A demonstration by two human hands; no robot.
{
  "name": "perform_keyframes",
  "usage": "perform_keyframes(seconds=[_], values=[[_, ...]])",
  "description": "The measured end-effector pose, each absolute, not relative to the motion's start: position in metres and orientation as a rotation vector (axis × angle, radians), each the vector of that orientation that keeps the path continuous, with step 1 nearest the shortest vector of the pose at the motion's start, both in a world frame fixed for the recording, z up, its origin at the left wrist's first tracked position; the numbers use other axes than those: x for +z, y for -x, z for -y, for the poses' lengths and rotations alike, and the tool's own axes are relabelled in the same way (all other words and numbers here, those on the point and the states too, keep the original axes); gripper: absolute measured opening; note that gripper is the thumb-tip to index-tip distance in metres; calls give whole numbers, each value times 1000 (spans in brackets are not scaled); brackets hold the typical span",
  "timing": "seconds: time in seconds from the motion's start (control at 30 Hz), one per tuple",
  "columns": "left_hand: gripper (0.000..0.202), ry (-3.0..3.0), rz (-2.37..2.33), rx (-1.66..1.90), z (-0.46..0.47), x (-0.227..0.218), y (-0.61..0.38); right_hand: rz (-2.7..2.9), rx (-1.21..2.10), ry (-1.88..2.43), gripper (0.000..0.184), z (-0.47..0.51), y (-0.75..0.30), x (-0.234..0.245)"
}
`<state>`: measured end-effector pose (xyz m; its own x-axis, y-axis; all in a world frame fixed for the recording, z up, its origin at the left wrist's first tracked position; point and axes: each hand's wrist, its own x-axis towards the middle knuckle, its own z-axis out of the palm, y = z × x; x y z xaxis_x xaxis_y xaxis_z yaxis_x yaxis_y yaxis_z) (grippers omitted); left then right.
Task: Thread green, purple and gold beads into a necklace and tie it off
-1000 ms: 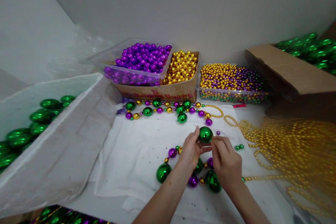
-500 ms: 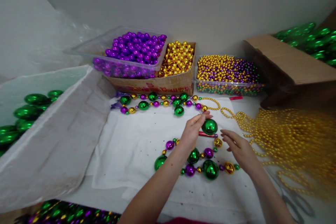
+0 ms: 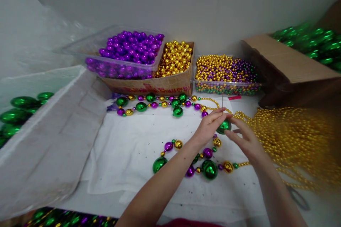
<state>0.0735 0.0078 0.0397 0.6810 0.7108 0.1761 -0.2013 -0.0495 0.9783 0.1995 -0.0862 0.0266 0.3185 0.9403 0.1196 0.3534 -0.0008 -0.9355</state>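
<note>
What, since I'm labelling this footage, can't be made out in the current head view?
In the head view:
Green ball: edges covered by the left hand and right hand.
Thin rod: left hand hides its lower end.
Dark loop: right forearm hides whatever joins it.
Gold strands: blurred at right, beads uncountable.
Green ovals: cut off by left edge.
Red print: too blurred to read.

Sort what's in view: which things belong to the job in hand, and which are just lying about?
In the job:
shiny green round ball, between left hand and right hand
thin, straight needle-like rod, upright at the left hand
green, purple and gold round-bead strand on white cloth

Seemingly just lying about:
small flat red strip
crumpled clear plastic film
</note>
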Motion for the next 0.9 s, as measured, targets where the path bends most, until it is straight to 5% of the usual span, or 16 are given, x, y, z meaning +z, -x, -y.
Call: perform_keyframes(seconds=[0.17, 0.63, 0.9], values=[[26, -1270, -426, 722, -6, 31, -83, 1078, 789, 1507, 32, 85, -204, 24], [28, -780, -590, 830, -64, 24, -72, 546, 788, 1419, 42, 68, -200, 14], [27, -765, -580, 874, -73, 20, -61, 701, 689, 1400, 32, 62, -199, 10]])
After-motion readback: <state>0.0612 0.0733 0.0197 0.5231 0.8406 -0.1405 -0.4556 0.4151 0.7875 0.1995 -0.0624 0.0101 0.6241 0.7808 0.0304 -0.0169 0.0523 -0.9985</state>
